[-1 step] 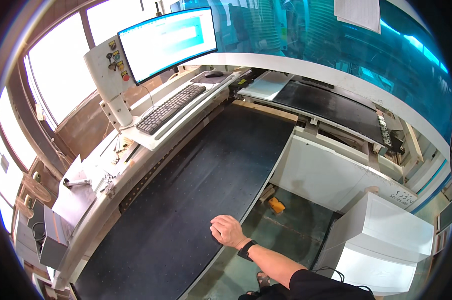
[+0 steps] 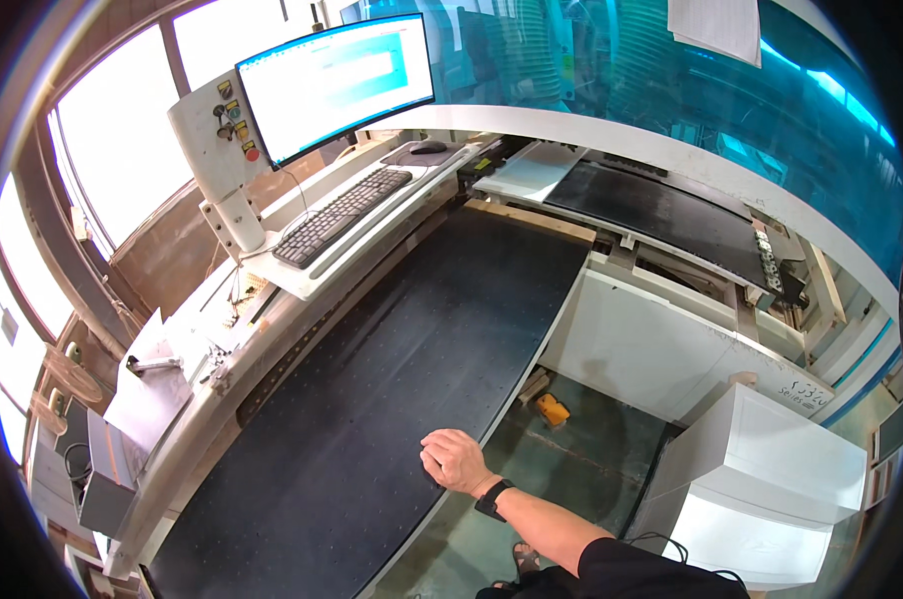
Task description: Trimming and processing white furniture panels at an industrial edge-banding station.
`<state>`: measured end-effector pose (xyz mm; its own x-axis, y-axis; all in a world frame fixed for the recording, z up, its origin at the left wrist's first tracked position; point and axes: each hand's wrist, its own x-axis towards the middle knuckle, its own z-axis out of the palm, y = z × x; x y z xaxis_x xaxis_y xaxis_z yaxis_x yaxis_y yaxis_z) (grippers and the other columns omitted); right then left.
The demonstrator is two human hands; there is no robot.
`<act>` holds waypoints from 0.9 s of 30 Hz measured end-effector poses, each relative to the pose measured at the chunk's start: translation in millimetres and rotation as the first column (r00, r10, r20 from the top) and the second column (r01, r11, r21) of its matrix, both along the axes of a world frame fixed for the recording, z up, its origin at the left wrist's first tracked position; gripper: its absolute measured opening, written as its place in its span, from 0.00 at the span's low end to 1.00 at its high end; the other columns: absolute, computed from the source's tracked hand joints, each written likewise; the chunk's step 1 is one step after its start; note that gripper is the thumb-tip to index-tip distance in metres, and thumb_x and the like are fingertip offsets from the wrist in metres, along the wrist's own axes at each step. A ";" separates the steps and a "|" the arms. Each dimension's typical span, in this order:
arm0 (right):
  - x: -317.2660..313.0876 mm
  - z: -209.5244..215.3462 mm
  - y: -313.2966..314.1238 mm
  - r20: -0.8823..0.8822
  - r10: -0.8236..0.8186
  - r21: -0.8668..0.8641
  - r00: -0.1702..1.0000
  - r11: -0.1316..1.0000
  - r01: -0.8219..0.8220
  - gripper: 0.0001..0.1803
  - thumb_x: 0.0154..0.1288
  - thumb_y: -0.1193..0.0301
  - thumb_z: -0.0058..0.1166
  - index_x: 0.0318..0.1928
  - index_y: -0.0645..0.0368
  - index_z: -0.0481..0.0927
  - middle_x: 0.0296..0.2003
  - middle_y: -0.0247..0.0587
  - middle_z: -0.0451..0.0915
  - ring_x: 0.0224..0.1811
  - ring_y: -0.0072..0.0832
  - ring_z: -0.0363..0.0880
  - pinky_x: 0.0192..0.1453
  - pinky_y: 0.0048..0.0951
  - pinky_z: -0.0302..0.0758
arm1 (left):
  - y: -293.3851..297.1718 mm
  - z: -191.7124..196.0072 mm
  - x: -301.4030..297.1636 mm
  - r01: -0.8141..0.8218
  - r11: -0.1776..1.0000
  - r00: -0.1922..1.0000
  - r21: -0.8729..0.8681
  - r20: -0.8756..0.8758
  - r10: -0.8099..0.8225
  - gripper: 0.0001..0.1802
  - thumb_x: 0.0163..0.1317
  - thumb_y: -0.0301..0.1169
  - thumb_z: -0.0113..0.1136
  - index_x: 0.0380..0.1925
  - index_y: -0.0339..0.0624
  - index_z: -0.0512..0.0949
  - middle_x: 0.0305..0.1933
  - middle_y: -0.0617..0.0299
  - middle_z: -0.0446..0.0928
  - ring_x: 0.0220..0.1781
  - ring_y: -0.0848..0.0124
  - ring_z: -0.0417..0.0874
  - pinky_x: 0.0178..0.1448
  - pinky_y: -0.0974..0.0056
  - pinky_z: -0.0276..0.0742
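Observation:
My right hand (image 2: 454, 461) rests near the right edge of a long black table surface (image 2: 371, 359) dotted with small holes. Its fingers are curled into a loose fist, knuckles toward the left, and no object shows in it. A black band (image 2: 492, 499) circles the wrist, and a dark sleeve (image 2: 641, 571) covers the upper arm. My left hand is out of the picture. Beyond the table's left side lie a dark keyboard (image 2: 341, 217) and a mouse (image 2: 428, 148) on a pale shelf, under a lit monitor (image 2: 336, 85).
A control post (image 2: 217, 160) with a red button stands left of the monitor. Teal machine panels (image 2: 611, 70) curve across the back, behind a second black bed (image 2: 661, 215). White boxes (image 2: 761, 479) stand at right. A yellow object (image 2: 551, 409) lies low beside the table.

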<state>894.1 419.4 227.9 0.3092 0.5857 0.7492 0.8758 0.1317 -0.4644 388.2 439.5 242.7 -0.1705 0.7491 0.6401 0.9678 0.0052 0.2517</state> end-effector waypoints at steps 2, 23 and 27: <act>-0.9 0.8 0.3 0.004 0.001 0.003 1.000 1.000 -0.001 0.07 0.64 0.69 0.63 0.32 0.60 0.84 0.38 0.40 0.87 0.46 0.39 0.86 0.55 0.40 0.81 | 0.5 -1.9 -2.3 0.002 1.000 1.000 0.008 -0.007 -0.002 0.13 0.63 0.33 0.56 0.38 0.38 0.86 0.45 0.47 0.86 0.48 0.48 0.84 0.58 0.48 0.77; 26.2 15.1 16.3 -0.059 0.129 -0.355 0.990 0.924 -0.142 0.06 0.62 0.66 0.63 0.33 0.55 0.84 0.39 0.38 0.86 0.45 0.44 0.82 0.53 0.47 0.79 | 13.0 -31.5 -2.4 -0.017 0.998 0.993 0.060 0.115 0.010 0.11 0.60 0.23 0.55 0.43 0.36 0.80 0.43 0.49 0.79 0.49 0.48 0.78 0.57 0.47 0.75; 35.5 51.1 65.0 0.038 0.271 -0.583 0.962 0.788 -0.199 0.18 0.61 0.62 0.67 0.49 0.56 0.82 0.49 0.51 0.82 0.52 0.53 0.80 0.57 0.50 0.78 | 10.6 -23.0 -8.9 -0.035 0.994 0.992 0.104 0.125 0.022 0.09 0.59 0.22 0.56 0.39 0.38 0.80 0.41 0.51 0.79 0.47 0.48 0.79 0.53 0.48 0.75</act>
<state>929.5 484.4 279.0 0.0403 0.9597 0.2781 0.9036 0.0838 -0.4201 379.3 450.1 219.7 -0.2734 0.6722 0.6880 0.9292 -0.0004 0.3696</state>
